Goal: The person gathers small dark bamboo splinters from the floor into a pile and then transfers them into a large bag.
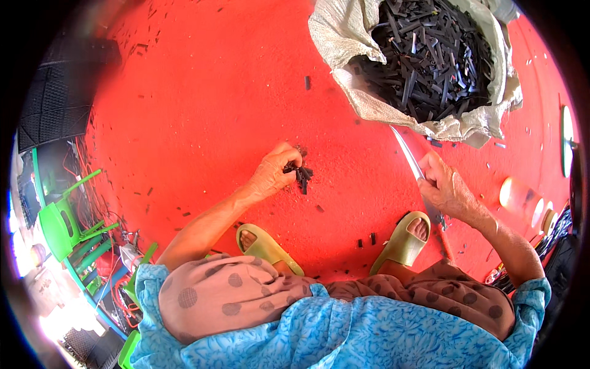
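My left hand (278, 166) is closed round a small bunch of short black strips (303, 178), whose ends stick out past the fingers over the red floor. In my right hand (447, 189) is a long, narrow, shiny knife (407, 149). Its bright blade slants up and left from the fist, reaching close to the rim of a pale woven sack (369, 101). The sack stands open beyond my right hand, heaped with many black strips (424, 61). The two hands are apart, each above the floor in front of my feet.
Green slip-on sandals (267, 247) are on my feet. Black scraps lie scattered over the red floor (215, 80). To the left are green plastic chairs (58, 227), tangled wires and black woven panels (52, 101). A clear plastic container (521, 195) lies at the right.
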Tool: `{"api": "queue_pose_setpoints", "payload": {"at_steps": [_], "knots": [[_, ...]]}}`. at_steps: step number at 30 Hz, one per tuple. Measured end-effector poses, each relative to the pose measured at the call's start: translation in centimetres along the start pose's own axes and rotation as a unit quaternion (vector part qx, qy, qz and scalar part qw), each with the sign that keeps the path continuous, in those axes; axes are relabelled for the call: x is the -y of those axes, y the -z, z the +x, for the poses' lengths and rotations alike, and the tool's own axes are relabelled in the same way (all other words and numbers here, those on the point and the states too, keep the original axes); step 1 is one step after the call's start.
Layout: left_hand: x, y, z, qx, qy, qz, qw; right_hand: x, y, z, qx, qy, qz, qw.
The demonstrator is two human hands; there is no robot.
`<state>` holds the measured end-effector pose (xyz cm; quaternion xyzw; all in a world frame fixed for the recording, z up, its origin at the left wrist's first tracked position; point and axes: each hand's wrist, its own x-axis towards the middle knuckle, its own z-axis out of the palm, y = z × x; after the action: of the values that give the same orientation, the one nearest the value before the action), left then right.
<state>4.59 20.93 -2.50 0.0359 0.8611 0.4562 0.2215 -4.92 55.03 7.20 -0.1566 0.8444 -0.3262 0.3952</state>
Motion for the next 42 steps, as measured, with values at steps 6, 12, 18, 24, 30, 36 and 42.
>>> {"api": "queue_pose_setpoints", "payload": {"at_steps": [6, 12, 18, 24, 30, 36, 42], "knots": [[-7.1, 3.1, 1.9, 0.058, 0.115, -0.234, 0.964, -0.6, 0.5, 0.0, -0.02, 0.011, -0.01, 1.0], [-18.4, 6.1, 11.7, 0.087, -0.074, -0.311, 0.944, -2.2, 0.6, -0.1, -0.053, 0.056, -0.005, 0.997], [-21.6, 7.4, 14.5, 0.027, -0.244, -0.135, 0.96, -3.0, 0.7, 0.2, -0.048, 0.047, 0.043, 0.997], [-5.5, 5.6, 2.0, 0.027, -0.005, 0.092, 0.995, -3.7, 1.0, 0.0, -0.013, 0.037, 0.015, 0.999], [3.4, 0.8, -5.3, -0.048, 0.128, 0.145, 0.98, -2.8, 0.0, 0.9, 0.003, 0.041, 0.02, 0.999], [1.3, -1.6, -2.8, -0.059, 0.091, 0.102, 0.989, -2.1, -1.1, 0.6, 0.0, 0.048, -0.003, 0.999], [-0.6, -1.7, -1.0, -0.032, 0.097, -0.032, 0.994, -1.3, -1.2, 1.0, 0.012, 0.06, -0.026, 0.998]]}}
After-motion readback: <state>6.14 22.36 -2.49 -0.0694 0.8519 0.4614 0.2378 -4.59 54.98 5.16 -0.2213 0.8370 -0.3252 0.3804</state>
